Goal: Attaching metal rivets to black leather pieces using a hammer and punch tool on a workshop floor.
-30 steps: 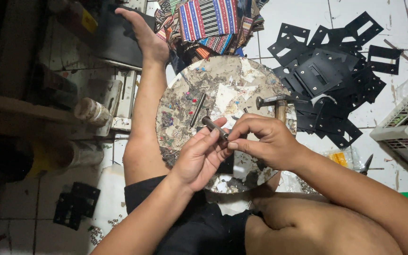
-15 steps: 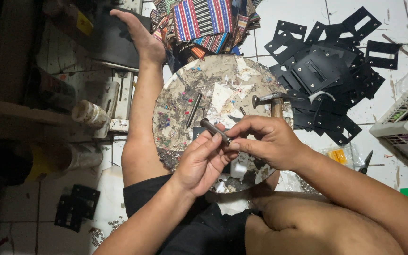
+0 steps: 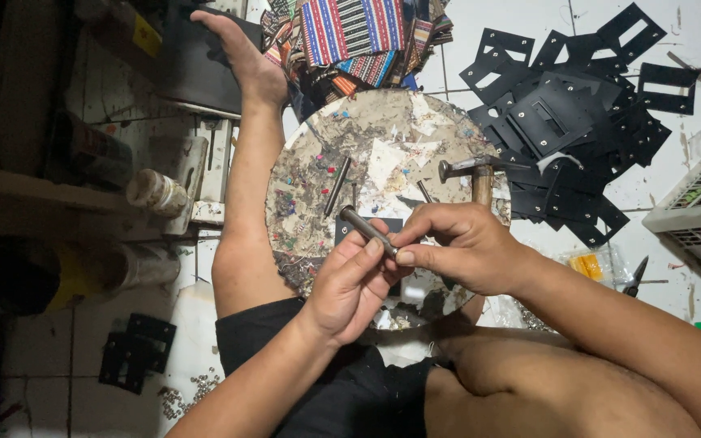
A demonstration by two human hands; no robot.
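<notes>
My left hand (image 3: 350, 284) and my right hand (image 3: 468, 247) meet over the near edge of a round work block (image 3: 383, 138) covered in glue and paper scraps. Between them they hold a short metal punch (image 3: 367, 231), tilted up to the left. The left fingers wrap its lower part, while the right thumb and forefinger pinch its lower end. A small black piece (image 3: 389, 223) lies on the block right under the punch. A hammer (image 3: 468, 169) rests on the block just beyond my right hand.
Two thin metal rods (image 3: 337, 185) lie on the block. A pile of black cut-out pieces (image 3: 561, 122) lies to the right, striped fabric (image 3: 350, 32) beyond the block. My bare leg (image 3: 241, 203) runs along its left. White basket (image 3: 699, 215), pliers (image 3: 634, 276) and jar (image 3: 156, 192) stand nearby.
Both hands with the punch have drifted slightly toward me. The hammer and the rods on the block have not moved.
</notes>
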